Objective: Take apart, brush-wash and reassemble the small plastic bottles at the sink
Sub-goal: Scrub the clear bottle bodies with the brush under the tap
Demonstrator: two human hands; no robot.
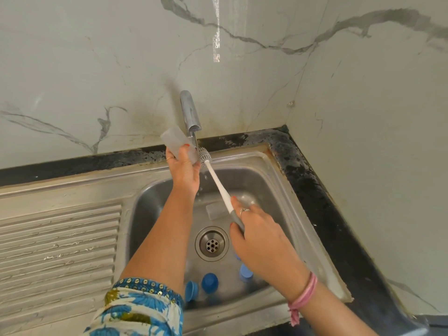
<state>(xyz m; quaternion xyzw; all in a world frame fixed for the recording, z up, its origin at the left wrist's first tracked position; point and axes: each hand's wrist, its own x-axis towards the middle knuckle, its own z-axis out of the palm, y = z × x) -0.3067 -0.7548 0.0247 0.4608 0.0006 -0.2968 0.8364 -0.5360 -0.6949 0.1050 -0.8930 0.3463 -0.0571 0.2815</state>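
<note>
under the tap, left hand grips 1 clear bottle, right hand clamps the brush; i'd tilt the mouth toward the bristles.

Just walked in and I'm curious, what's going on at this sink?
A person is washing small plastic bottles. The left hand holds a clear bottle up by the tap; the right hand grips a long brush, its head at the bottle's mouth. Blue caps and another clear piece lie in the sink.
</note>
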